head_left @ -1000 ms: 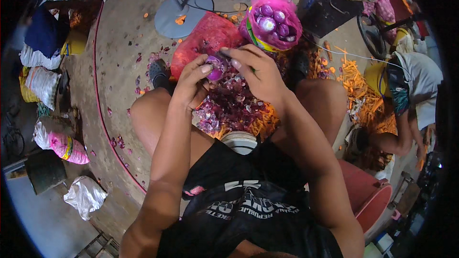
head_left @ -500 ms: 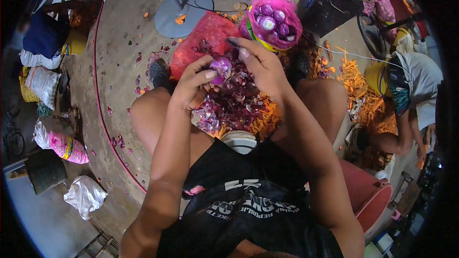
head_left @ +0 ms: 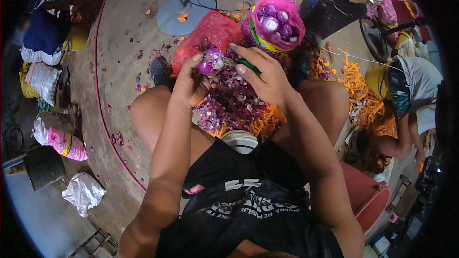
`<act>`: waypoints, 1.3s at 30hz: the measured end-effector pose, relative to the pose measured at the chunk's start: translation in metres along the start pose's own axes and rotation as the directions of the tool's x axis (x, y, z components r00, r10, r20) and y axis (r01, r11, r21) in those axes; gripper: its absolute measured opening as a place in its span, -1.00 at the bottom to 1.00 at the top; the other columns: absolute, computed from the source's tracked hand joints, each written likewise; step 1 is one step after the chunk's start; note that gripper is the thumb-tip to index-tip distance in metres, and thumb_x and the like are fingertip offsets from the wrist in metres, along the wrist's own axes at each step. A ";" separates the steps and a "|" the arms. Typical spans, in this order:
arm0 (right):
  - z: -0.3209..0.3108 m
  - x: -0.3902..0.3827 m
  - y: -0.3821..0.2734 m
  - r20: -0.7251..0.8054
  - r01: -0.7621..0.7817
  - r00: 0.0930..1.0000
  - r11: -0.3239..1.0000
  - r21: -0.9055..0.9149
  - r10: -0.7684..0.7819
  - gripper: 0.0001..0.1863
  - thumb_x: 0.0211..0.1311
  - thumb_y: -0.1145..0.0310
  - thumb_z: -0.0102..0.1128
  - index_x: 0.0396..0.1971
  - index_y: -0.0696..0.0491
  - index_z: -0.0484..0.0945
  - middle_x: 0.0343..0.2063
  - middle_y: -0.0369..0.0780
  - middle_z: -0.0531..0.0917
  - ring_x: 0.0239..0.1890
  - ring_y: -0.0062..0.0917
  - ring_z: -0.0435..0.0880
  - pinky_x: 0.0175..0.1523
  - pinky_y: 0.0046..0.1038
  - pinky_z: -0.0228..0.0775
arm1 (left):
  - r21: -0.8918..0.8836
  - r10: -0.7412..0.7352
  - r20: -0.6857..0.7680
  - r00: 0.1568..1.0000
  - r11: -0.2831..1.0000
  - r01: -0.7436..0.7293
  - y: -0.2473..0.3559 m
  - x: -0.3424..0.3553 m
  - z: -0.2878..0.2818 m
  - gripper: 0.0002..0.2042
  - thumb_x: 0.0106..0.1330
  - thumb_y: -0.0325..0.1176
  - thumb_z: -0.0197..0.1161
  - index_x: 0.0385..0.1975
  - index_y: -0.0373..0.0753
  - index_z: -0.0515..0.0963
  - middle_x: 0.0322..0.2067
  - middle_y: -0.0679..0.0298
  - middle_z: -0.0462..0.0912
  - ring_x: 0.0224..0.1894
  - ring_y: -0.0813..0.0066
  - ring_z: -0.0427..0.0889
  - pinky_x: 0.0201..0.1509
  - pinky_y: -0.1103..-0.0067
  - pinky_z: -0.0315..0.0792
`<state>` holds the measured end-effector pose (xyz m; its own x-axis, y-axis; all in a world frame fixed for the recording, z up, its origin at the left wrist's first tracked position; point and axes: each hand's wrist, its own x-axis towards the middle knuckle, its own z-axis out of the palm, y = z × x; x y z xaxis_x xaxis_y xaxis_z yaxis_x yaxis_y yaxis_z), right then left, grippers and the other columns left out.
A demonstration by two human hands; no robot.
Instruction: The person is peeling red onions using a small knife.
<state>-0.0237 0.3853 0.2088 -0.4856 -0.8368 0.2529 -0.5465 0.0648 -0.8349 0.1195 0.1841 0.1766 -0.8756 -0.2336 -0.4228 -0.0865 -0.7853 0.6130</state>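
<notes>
A purple onion (head_left: 210,64) sits in the fingers of my left hand (head_left: 190,82), its pale cut end turned to the right. My right hand (head_left: 265,72) is closed round the green handle of a small knife (head_left: 250,66); its short blade reaches the onion's cut side. Below both hands lies a heap of dark red onion skins (head_left: 234,98) between my legs. Just beyond them is a red mesh sack (head_left: 206,33). Peeled purple onions (head_left: 270,24) fill an open pink mesh bag (head_left: 295,14) at the far right of my hands.
Orange peelings (head_left: 354,86) lie on the floor at the right, near another person (head_left: 416,86). A grey round stand base (head_left: 172,16) and a black bin (head_left: 330,12) stand beyond. A red hose (head_left: 97,76) runs down the left. A red bucket (head_left: 363,193) lies beside my right hip.
My left hand has turned the onion so its cut end faces right. My right hand has come closer, bringing the knife against it, and the green handle now shows.
</notes>
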 end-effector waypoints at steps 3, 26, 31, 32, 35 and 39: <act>-0.001 0.001 -0.001 0.016 -0.010 1.000 1.000 -0.029 0.011 -0.51 0.54 0.23 0.17 0.38 0.05 0.50 0.01 -0.01 0.67 0.08 -0.02 0.68 0.15 -0.17 0.52 | -0.038 -0.008 -0.010 1.000 0.999 0.008 0.001 0.000 0.001 -0.56 0.42 0.09 0.26 -0.01 -0.19 0.64 -0.24 0.25 0.73 -0.35 0.40 0.62 -0.29 0.48 0.46; 0.023 -0.004 -0.004 0.135 -0.264 0.964 0.801 0.537 0.227 -0.61 0.68 0.33 -0.03 0.36 0.03 0.54 -0.27 -0.30 0.63 -0.26 -0.51 0.62 -0.12 -0.39 0.52 | 0.036 -0.040 0.153 0.987 0.999 0.035 0.004 -0.002 -0.011 -0.49 0.36 -0.05 0.36 0.18 -0.27 0.58 -0.19 0.21 0.75 -0.29 0.42 0.71 -0.26 0.54 0.56; 0.015 -0.004 -0.017 0.261 -0.471 0.844 0.416 0.778 0.468 -0.60 0.71 0.24 -0.05 0.39 -0.04 0.48 -0.38 -0.40 0.44 -0.49 -0.77 0.28 -0.43 -0.65 0.07 | 0.187 -0.013 0.277 0.961 0.981 -0.040 0.005 -0.005 -0.010 -0.30 0.23 -0.26 0.52 0.36 -0.37 0.45 0.04 0.15 0.72 -0.03 0.36 0.74 -0.01 0.48 0.63; 0.012 -0.004 -0.016 0.262 -0.485 0.821 0.376 0.790 0.507 -0.61 0.71 0.24 -0.04 0.38 -0.05 0.49 -0.42 -0.44 0.40 -0.50 -0.77 0.27 -0.45 -0.65 0.06 | 0.188 -0.016 0.278 0.961 0.982 -0.038 0.005 -0.006 -0.006 -0.30 0.23 -0.26 0.52 0.36 -0.37 0.45 0.04 0.15 0.72 -0.03 0.36 0.74 -0.01 0.48 0.63; 0.008 -0.002 -0.009 0.259 -0.503 0.791 0.347 0.792 0.555 -0.61 0.71 0.19 -0.04 0.36 -0.06 0.51 -0.42 -0.43 0.43 -0.49 -0.75 0.31 -0.46 -0.62 0.10 | 0.291 0.001 0.212 0.977 0.955 -0.064 0.006 -0.007 0.004 -0.14 0.08 -0.24 0.54 0.42 -0.44 0.38 0.16 0.06 0.64 0.09 0.32 0.68 0.17 0.44 0.56; 0.005 0.001 -0.001 0.219 -0.538 0.740 0.364 0.760 0.636 -0.62 0.70 0.17 -0.01 0.34 -0.08 0.54 -0.42 -0.43 0.44 -0.46 -0.76 0.31 -0.41 -0.62 0.12 | 0.254 0.101 0.324 0.941 0.949 -0.189 0.009 -0.007 0.006 -0.18 0.07 -0.50 0.54 0.43 -0.41 0.37 0.28 0.06 0.54 0.31 0.26 0.56 0.41 0.36 0.45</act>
<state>-0.0202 0.3821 0.2074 -0.5577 -0.6967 -0.4513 0.5812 0.0605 -0.8115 0.1216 0.1826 0.1889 -0.9863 -0.1136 -0.1198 -0.0369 -0.5554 0.8308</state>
